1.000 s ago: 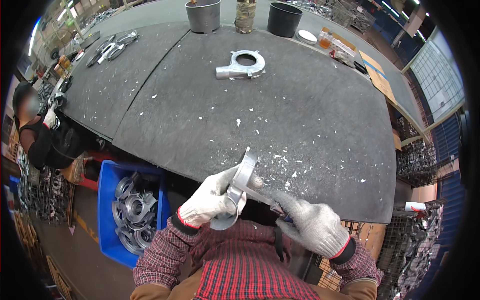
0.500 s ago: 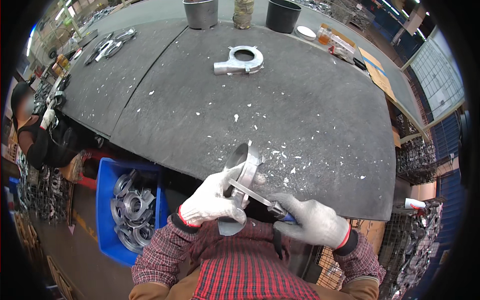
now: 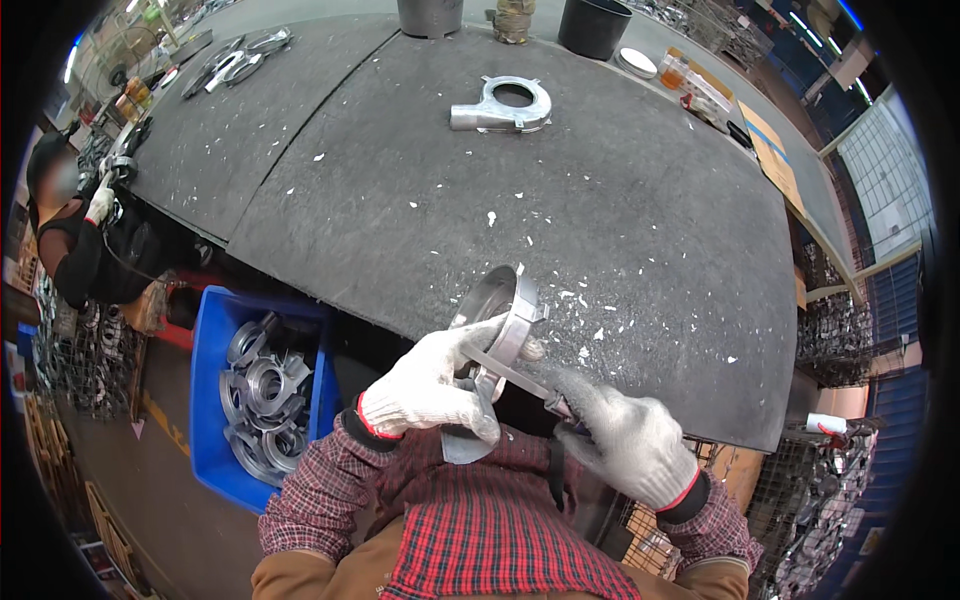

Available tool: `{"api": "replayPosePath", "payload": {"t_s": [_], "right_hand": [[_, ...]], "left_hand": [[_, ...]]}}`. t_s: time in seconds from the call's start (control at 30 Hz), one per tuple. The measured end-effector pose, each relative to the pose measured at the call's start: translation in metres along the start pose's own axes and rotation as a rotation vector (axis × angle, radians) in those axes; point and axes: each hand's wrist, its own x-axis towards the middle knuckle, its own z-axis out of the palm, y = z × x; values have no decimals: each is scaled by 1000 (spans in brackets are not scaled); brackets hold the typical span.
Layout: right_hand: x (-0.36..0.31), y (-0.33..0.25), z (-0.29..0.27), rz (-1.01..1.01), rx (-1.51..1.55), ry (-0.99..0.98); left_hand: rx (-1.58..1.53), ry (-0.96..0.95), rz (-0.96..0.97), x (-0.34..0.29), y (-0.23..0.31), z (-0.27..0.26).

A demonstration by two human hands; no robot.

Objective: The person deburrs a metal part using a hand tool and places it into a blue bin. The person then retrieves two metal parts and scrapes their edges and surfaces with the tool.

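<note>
Grey metal ring piece tilted in front of us, at near edge of worktop. Our left hand has fingers wrapped round it. Our right hand has fingers curled on flat metal tool, which reaches across ring piece. White bits lie past it. Farther off, we see second ring piece lying flat. On our left, blue bin holds more metal pieces.

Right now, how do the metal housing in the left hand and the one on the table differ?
The held housing is tilted in the left hand; the other housing lies flat on the table. The held housing has a blade across it; the other housing has none. Both are silvery and rounded.
</note>
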Motion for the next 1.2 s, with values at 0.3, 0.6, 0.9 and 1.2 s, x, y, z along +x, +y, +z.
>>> {"api": "replayPosePath", "payload": {"t_s": [0.3,0.6,0.9,1.2], "right_hand": [[15,38,-7,-175,614,-584],[2,31,-5,-300,536,-586],[8,90,43,458,519,276],[-2,97,68,395,544,449]], "left_hand": [[261,-162,177,-5,-20,-17],[370,308,157,-47,-2,-47],[1325,1146,-351,-130,-55,-131],[1561,379,324,275,98,-51]]}}
